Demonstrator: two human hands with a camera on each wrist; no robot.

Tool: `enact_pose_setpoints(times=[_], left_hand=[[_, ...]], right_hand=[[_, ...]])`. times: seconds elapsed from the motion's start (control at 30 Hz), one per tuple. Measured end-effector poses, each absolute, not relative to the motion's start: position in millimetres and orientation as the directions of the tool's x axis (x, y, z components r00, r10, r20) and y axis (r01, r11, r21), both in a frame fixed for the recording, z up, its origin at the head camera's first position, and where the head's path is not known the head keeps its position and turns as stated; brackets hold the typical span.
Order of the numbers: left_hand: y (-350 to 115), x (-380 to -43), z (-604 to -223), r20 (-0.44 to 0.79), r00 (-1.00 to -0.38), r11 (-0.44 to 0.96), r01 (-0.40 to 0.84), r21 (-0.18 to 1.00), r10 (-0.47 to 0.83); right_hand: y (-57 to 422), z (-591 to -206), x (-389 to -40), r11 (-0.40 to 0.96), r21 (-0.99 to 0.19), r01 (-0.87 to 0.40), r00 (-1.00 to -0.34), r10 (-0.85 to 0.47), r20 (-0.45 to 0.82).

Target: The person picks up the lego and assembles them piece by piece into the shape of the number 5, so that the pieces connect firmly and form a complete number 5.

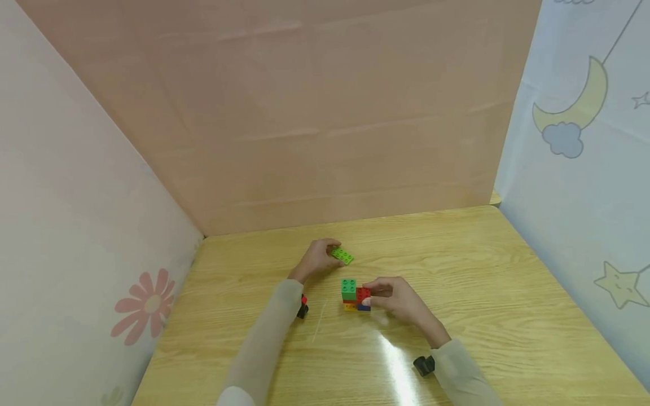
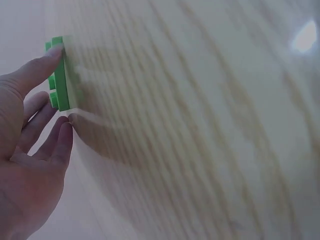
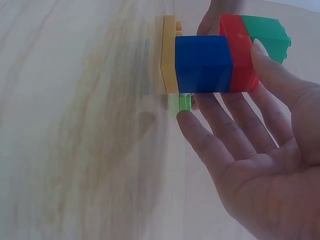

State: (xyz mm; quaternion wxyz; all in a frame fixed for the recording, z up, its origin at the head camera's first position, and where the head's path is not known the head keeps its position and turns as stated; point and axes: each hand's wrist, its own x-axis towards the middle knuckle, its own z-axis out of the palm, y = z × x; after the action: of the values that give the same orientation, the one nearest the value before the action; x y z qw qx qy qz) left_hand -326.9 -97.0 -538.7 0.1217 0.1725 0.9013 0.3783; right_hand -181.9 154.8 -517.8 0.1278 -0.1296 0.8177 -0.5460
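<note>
In the head view my left hand (image 1: 317, 258) pinches a thin lime-green building brick (image 1: 342, 255) with two rows of studs. From the left wrist, the thumb lies on one end of this green brick (image 2: 60, 75) and fingers reach its other end, close over the table. My right hand (image 1: 398, 299) grips a small brick stack by its red brick (image 1: 363, 294), thumb in front and fingers behind. In that stack a yellow flat brick (image 3: 169, 55) is lowest, a blue brick (image 3: 204, 64) stands on it, red is above, and a green block (image 3: 265, 37) tops one side.
The wood-grain table (image 1: 482, 270) spreads around both hands, with glare near its front. A pinkish cloth wall (image 1: 304, 113) rises behind, and patterned white walls (image 1: 584, 214) flank both sides. Black wrist devices (image 1: 424, 365) sit at the sleeves.
</note>
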Motion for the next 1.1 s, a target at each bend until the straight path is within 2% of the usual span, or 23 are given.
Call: enact_pose_setpoints(times=[1.1], left_hand=[[-91.6,-326.3,-542.6,-0.03,-0.884,0.749,0.376,0.546,0.466]], right_hand=[[152.8,-516.9,-178.7,0.369,-0.928,-0.051,-0.938,-0.336,-0.082]])
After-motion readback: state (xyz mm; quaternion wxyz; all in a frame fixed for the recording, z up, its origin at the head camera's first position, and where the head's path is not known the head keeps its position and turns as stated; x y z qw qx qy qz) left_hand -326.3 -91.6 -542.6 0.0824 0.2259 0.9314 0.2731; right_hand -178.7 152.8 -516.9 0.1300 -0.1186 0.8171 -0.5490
